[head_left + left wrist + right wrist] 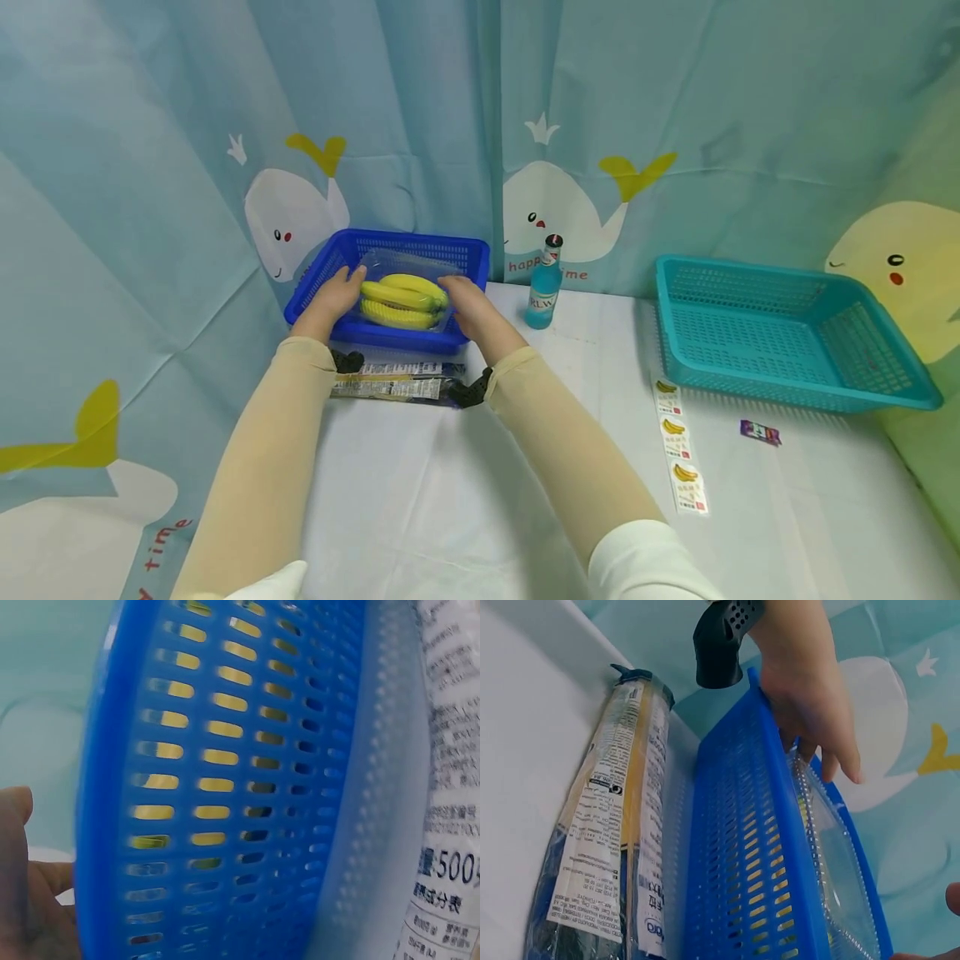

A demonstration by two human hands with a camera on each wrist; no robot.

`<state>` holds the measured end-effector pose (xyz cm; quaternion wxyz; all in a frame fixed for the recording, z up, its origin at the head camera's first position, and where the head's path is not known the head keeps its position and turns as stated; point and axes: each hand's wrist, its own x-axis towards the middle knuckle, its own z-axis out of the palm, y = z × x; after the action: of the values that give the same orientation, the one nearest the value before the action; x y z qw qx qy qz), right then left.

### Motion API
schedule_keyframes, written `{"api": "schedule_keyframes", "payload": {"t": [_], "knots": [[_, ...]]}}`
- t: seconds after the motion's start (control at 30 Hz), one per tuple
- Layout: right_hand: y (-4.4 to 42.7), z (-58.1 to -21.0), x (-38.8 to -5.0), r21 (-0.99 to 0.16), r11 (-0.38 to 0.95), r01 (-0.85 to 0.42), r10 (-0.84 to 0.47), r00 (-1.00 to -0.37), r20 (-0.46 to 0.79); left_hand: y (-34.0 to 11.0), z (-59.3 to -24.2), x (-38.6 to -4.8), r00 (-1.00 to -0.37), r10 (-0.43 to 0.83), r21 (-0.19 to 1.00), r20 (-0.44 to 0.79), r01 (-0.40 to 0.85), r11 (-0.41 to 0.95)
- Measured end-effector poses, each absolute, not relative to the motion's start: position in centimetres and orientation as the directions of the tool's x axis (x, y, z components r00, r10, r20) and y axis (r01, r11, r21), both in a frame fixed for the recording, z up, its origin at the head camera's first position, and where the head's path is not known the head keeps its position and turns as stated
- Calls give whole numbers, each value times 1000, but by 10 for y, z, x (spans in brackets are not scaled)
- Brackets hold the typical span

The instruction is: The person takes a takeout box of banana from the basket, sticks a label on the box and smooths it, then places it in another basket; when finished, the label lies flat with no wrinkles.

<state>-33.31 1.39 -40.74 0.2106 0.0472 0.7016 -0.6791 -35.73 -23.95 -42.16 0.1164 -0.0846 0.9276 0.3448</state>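
We have the clear tray of bananas in the blue basket, left of frame centre, right hand pinching one end, left hand grip unclear; likely light, slick, flexy plastic, best held by both end rims.

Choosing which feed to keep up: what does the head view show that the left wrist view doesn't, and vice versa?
Only the head view shows the right hand, bottle, teal basket, banana-print strip and small purple packet.
Only the left wrist view shows a readable 500 on the printed packaging.
Both show the left hand, blue basket, bananas (through its slots in the wrist view), printed packaging and curtain.
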Motion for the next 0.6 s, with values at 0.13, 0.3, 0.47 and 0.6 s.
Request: {"api": "schedule_keyframes", "payload": {"t": [0.13,0.3,0.47,0.6], "knots": [[13,-406,-331,-929,50,366,-218,-904,-368,-239,-425,-359,-964,-67,600,-256,-213,771],[14,-406,-328,-926,51,374,-214,-902,-376,-239,-428,-360,-973,-58,603,-225,-186,775],[14,-407,-326,-916,48,398,-210,-893,-399,-236,-431,-358,-981,-51,590,-185,-152,793],[14,-407,-324,-911,61,407,-210,-887,-411,-233,-432,-357,-988,-57,592,-142,-131,796]]}}
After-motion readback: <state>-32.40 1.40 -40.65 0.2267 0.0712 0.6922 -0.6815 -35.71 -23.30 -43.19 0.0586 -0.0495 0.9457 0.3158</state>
